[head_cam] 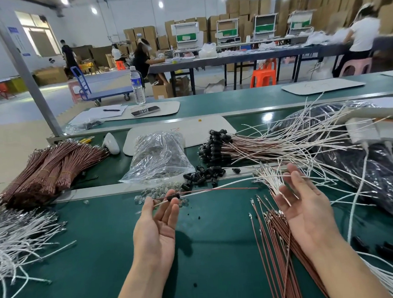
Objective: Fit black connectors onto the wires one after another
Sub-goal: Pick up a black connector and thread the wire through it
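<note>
Head view, centre of frame: left hand (pixel 155 212) palm up, grip closed lightly at the fingertips on a white wire (pixel 216 187) and a red wire (pixel 228 189), a black connector (pixel 173 197) already threaded on both, right at those fingertips. Right of centre: right hand (pixel 304 201) palm up, grip wide open, fingers straight, holding nothing (only a loose white strand lying across the fingertips).

Judged to be partway through seating this connector. To do it well: bring the right grip onto both wires just beside the connector, keep the two ends level, then slide the body along in a straight line, never at an angle, to spare the terminals.

Next pieces near at hand: loose connectors (pixel 202 174) just above centre on the green surface (pixel 209 241), brown wires (pixel 281 247) at lower right, finished wires (pixel 216 145) further up, right of centre.
</note>
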The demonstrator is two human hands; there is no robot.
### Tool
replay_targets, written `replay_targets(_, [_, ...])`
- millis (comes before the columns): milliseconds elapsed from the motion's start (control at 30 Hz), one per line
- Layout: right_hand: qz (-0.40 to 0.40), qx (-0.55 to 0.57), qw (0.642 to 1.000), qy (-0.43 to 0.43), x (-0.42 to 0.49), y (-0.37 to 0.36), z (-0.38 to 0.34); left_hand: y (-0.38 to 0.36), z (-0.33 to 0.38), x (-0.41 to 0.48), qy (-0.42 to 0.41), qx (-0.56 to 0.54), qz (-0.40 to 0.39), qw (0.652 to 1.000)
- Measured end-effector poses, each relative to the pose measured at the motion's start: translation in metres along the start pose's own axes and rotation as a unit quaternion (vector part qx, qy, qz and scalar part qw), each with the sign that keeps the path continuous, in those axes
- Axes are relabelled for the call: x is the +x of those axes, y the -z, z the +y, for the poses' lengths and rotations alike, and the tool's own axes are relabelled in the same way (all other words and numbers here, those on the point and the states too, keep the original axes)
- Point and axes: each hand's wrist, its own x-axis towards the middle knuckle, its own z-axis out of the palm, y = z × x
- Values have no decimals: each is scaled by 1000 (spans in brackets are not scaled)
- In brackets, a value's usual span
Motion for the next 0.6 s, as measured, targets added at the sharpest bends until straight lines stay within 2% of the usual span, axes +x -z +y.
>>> replay_targets(200, [63, 53, 996, 17, 4, 8, -9, 5, 4, 5, -60, 46, 21, 997])
replay_targets(267, [46, 94, 994, 7, 6, 9, -8, 6, 3, 5, -72, 57, 17, 996])
replay_targets(333, [-3, 97, 995, -11, 6, 7, -4, 6, 2, 7, -77, 65, 14, 995])
replay_targets(467, [-42, -66, 997, -27, 2, -4, 15, 7, 0, 7, -79, 69, 14, 994])
replay_targets(600, [-61, -272, 960, 15, -9, -15, 30, 5, 2, 6, -74, 42, 16, 996])
